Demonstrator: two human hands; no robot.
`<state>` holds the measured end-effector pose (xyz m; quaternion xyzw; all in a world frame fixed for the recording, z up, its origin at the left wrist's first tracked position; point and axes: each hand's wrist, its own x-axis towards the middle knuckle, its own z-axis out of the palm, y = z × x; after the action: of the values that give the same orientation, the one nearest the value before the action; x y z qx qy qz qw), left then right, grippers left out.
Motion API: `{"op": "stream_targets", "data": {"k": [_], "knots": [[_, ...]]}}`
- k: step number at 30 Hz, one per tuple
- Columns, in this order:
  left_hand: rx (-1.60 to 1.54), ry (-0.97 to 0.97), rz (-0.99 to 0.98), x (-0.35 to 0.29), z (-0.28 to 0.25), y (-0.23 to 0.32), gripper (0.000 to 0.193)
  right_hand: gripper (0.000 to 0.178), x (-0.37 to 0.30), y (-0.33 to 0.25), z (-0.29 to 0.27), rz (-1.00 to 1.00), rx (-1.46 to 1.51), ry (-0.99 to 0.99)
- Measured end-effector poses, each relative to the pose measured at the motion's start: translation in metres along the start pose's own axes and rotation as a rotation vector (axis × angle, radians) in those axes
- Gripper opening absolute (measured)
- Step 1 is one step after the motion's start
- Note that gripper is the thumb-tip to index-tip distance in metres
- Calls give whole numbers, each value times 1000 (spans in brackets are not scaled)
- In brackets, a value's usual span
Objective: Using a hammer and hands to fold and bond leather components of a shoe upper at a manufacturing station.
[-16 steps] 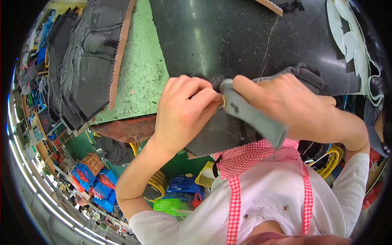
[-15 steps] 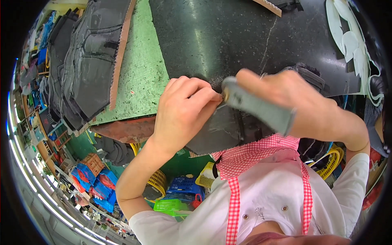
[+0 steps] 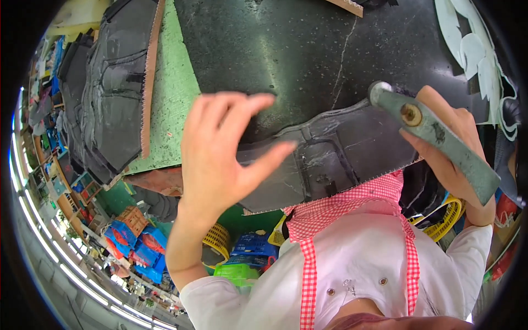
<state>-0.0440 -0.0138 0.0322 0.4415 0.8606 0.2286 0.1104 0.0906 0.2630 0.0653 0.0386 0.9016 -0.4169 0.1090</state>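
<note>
A black sheet-material panel [image 3: 374, 135] with raised seams and a zigzag-cut near edge lies on the dark work surface, close to the checked apron. Over its left end my left hand [image 3: 214, 148] hovers with thumb and fingers spread, holding nothing. My right hand [image 3: 459, 118] grips a grey metal hammer [image 3: 440, 135] at the panel's right end. The hammer's head faces up, showing the handle's end in its eye; the handle is mostly hidden beneath it.
Stacked black panels [image 3: 121, 82] with a tan zigzag edge lie at left on a green board [image 3: 170, 93]. White cut pieces [image 3: 473, 55] lie at far right. Below the table are yellow baskets [image 3: 216, 242], a blue crate [image 3: 253, 247] and a green one [image 3: 236, 272].
My left hand has opened and lifted off the panel, shifting left. My right hand has carried the hammer to the right, uncovering the panel's middle.
</note>
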Motion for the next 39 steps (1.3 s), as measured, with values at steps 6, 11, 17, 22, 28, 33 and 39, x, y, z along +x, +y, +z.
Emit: {"op": "stream_targets", "data": {"k": [6, 11, 17, 22, 28, 33, 39], "knots": [[-331, -175, -248, -32, 12, 12, 33, 31, 0, 1, 3, 48, 9, 53], [-463, -13, -127, 24, 42, 30, 23, 34, -5, -11, -5, 54, 19, 37], [-62, 42, 128, 50, 50, 30, 31, 29, -5, 20, 4, -4, -19, -33], [-196, 162, 119, 44, 59, 17, 24, 24, 0, 22, -3, 26, 4, -125], [-85, 179, 207, 40, 59, 19, 21, 26, 20, -7, -15, 46, -52, 13], [-26, 189, 287, 46, 56, 23, 15, 31, 40, 4, -7, -116, -121, -242], [-128, 49, 203, 45, 42, 6, 16, 35, 40, -1, -2, -48, -247, -373]]}}
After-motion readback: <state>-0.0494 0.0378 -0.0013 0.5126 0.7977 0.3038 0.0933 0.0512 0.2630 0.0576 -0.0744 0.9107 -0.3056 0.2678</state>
